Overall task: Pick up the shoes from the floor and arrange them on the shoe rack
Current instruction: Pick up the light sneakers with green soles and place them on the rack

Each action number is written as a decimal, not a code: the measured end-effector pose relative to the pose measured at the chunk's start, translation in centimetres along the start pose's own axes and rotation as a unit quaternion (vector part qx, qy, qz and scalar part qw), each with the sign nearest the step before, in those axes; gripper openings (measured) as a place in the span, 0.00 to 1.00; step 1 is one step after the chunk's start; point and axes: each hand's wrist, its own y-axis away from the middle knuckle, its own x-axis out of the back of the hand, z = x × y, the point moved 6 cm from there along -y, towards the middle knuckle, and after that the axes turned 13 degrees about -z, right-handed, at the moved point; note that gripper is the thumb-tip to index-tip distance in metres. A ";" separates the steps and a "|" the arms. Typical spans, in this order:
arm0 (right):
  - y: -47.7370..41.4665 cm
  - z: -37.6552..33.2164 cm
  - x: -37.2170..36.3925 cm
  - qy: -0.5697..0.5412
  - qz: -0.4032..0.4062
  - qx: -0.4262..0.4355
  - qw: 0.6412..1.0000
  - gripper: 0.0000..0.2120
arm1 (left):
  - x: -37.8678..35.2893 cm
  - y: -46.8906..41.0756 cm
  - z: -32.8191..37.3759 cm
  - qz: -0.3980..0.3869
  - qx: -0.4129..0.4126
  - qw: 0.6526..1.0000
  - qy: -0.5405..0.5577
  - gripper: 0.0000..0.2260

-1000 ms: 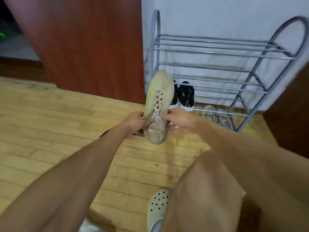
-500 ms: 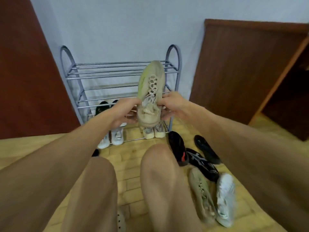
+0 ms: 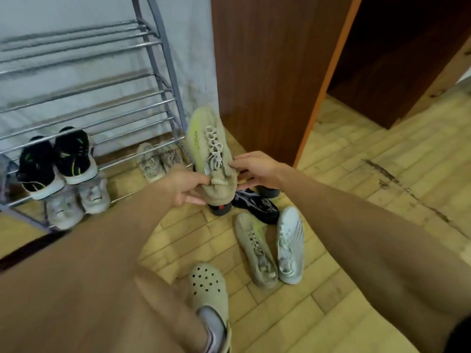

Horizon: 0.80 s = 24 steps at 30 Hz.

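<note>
Just right of the shoe rack (image 3: pixel 163 72), left hand (image 3: pixel 187 186) and right hand (image 3: pixel 257 169) hold a beige sneaker (image 3: pixel 209 146) aloft, toe-up, fingers (image 3: pixel 194 200) curled round its collar. It seems light and soft, so grip the heel.

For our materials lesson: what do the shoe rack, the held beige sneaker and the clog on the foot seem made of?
Shoe rack: metal, likely; thin round grey bars with glinting streaks. Beige sneaker: soft matte knit fabric, apparently; its collar crumples where the left hand and right hand grip it. Clog: probably moulded foam or rubber; smooth, matte, with punched holes.
</note>
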 end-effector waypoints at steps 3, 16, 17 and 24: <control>-1.8 7.0 2.9 -0.011 0.062 -0.078 0.995 0.09 | -2.2 -3.4 -3.1 -0.012 0.044 0.999 0.016 0.15; -4.1 29.9 0.7 0.374 0.017 -0.344 0.861 0.18 | 0.6 -8.7 -12.0 -0.008 0.054 0.998 -0.016 0.11; -4.1 30.3 0.5 0.370 0.030 -0.361 0.856 0.29 | 0.6 -8.9 -12.1 -0.013 0.052 0.998 -0.014 0.12; -5.1 29.9 -0.7 0.300 0.059 -0.397 0.865 0.43 | 0.7 -8.2 -12.9 -0.004 0.065 0.998 -0.017 0.11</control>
